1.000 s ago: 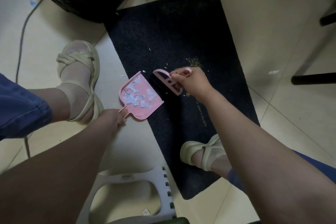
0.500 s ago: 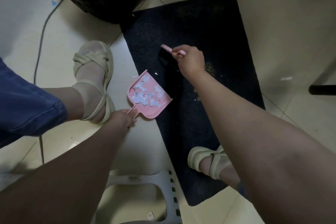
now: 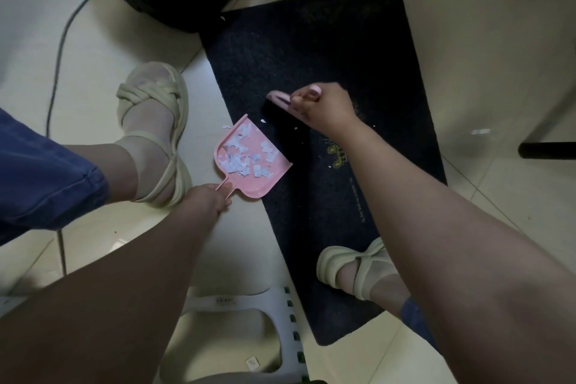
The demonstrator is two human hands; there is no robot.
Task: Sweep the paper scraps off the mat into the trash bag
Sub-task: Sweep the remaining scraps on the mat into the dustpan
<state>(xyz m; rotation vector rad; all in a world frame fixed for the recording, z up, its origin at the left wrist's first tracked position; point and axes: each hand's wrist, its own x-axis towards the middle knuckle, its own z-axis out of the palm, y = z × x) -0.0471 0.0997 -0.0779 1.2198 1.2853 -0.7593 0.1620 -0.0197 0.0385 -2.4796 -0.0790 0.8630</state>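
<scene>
Left hand: the left hand (image 3: 207, 201) pinches the thin handle of the pink dustpan (image 3: 261, 187), its grip clamped on the handle at the pan's near corner.
Right hand: the right hand (image 3: 324, 106) is curled into a fist around the pink brush (image 3: 279, 97), grip tight on it, knuckles up; the brush sticks out to the left of the fist, low over the mat.
Dustpan: it lies across the left edge of the dark mat (image 3: 311, 50), its open lip on the mat and its back over the floor tile, the lip facing the brush.
Paper scraps: most of the paper scraps (image 3: 240, 156) lie inside the dustpan, just beyond the left hand's grip and near the right hand's grip, apart from it.
Loose bits: a few white bits (image 3: 262, 121) lie on the mat between the brush and the pan's lip, and tiny specks lie below the right wrist; one more sits at the mat's far left corner.
Trash bag: the black trash bag (image 3: 187, 0) stands at the top, touching the mat's far left corner, with white paper showing inside.
Feet: one sandal (image 3: 156, 121) rests on the floor beside the dustpan; the other sandal (image 3: 352, 268) rests on the near part of the mat.
Nearby: a white stool (image 3: 286, 315) sits below, and a grey cable (image 3: 59, 72) runs along the floor at left.
</scene>
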